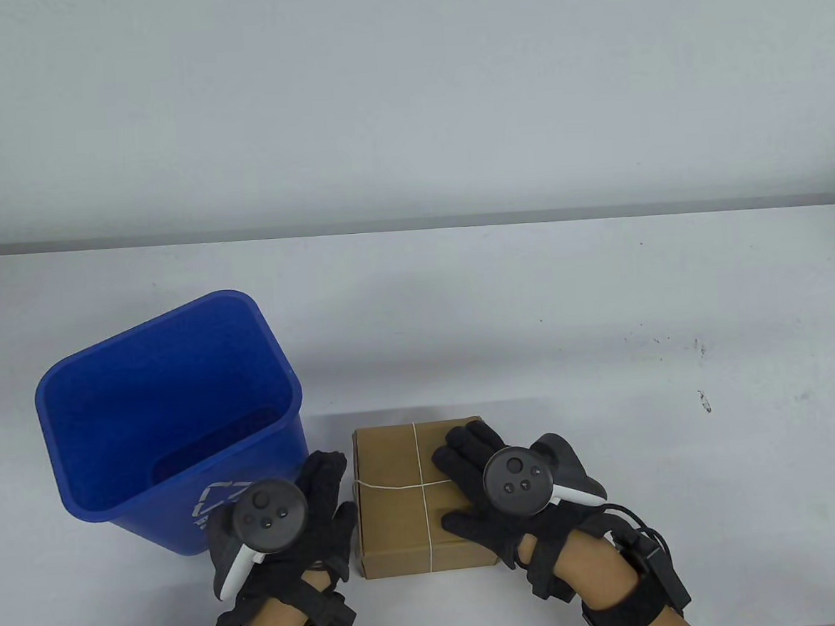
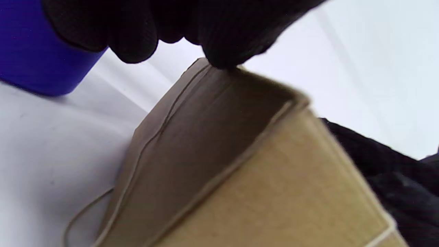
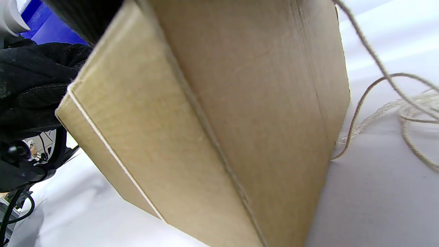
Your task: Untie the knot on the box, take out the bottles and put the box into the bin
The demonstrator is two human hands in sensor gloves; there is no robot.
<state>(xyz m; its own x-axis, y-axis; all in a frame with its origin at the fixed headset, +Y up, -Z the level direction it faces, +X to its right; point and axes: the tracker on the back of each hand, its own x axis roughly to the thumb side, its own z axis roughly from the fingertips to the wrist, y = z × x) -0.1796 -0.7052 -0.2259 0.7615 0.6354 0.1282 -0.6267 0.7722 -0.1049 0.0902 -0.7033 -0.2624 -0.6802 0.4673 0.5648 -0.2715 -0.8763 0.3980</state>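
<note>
Tied box (image 1: 402, 500) on desk (image 1: 532, 319), between two gloved hands.
Left hand (image 1: 310, 520) flat against left side, fingers straight; right hand (image 1: 487, 494) spread flat on top, over string (image 1: 420, 470). Behind-left, blue bin (image 1: 167, 416).

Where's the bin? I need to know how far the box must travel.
In the table view the blue bin stands on the table's left, just left of the box, behind the left hand.

one box (image 1: 402, 500), one bin (image 1: 167, 416), two hands (image 1: 289, 522)
</note>
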